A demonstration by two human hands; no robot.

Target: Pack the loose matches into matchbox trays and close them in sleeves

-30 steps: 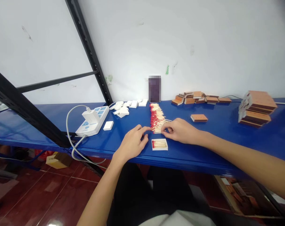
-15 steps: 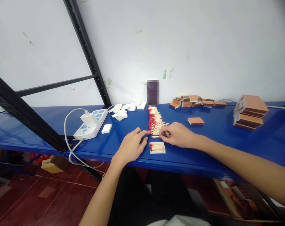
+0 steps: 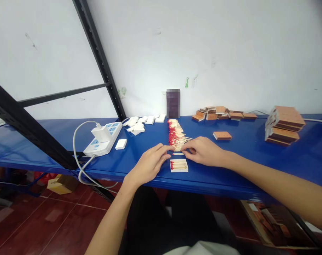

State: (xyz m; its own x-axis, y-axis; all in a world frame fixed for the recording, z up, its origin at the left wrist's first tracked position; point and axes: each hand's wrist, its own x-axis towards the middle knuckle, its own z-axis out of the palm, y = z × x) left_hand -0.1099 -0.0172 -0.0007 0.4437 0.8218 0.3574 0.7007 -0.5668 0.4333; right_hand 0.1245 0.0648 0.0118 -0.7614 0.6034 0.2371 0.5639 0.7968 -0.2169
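Note:
A long heap of red-headed matches (image 3: 175, 132) lies on the blue shelf, heads to the left. My left hand (image 3: 151, 163) is at its near left corner, index finger stretched onto the lowest matches and thumb apart below. On the right side my right hand (image 3: 200, 151) has its fingers curled, thumb and index tip close together at the stick ends; what lies between them is hidden. Just below the heap a few separate matches (image 3: 178, 154) lie between both hands. Nearer me sits an open white matchbox tray (image 3: 179, 170) with matches inside.
Left are white trays (image 3: 136, 128), a single white tray (image 3: 120, 144) and a power strip (image 3: 107, 141) with cables. Right are a loose matchbox (image 3: 222, 135), piled matchboxes (image 3: 216, 113) and wrapped packs (image 3: 285, 124). A pixelated dark object (image 3: 173, 103) stands against the wall.
My left index finger has moved slightly right, onto the near edge of the heap. My right hand has barely shifted. The tray and the heap look the same.

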